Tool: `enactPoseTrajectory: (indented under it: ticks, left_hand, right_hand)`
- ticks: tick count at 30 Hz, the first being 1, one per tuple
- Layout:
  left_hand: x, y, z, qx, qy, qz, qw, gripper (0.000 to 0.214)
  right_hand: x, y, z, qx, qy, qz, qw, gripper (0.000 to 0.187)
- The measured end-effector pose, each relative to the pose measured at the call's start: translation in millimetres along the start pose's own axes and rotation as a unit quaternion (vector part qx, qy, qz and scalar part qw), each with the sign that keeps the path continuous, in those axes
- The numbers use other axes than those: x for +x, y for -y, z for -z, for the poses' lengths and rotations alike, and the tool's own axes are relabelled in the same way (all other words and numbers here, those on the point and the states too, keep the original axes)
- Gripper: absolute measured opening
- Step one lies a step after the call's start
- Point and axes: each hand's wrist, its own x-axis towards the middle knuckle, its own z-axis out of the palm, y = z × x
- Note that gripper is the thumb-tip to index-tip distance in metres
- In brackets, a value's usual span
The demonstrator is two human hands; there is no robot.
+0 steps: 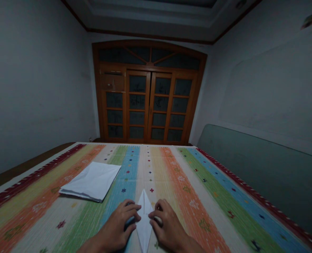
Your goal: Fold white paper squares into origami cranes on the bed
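Glazed wooden double doors (148, 105) stand beyond a rainbow-striped woven cover (219, 218), with a green padded panel (261, 175) to the right. A loose white paper stack (91, 181) lies near the left hand (116, 225). That hand and the right hand (166, 225) curl against either side of a pointed origami fold (144, 219) lying on the cover; whether they grip it, I cannot tell.

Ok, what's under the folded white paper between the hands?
The folded white paper lies on the striped cloth cover. The cloth directly beneath it is hidden; the left hand and right hand rest against its sides.
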Motion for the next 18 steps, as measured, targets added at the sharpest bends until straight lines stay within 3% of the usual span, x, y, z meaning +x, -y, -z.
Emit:
enactPoseTrajectory:
  ticks: [5, 13, 18]
  left_hand:
    - [1, -3, 5.8, -0.007, 0.023, -0.010, 1.000, 0.034]
    - [8, -13, -3.9, 0.074, -0.019, -0.035, 0.996, 0.016]
    - [7, -19, -3.7, 0.064, -0.021, -0.017, 0.998, 0.022]
  right_hand:
    - [-1, -6, -3, 0.013, 0.014, 0.001, 1.000, 0.025]
    - [3, -2, 5, 0.036, 0.027, 0.016, 0.999, 0.018]
    - [-5, -11, -2, -0.012, 0.051, 0.051, 0.997, 0.045]
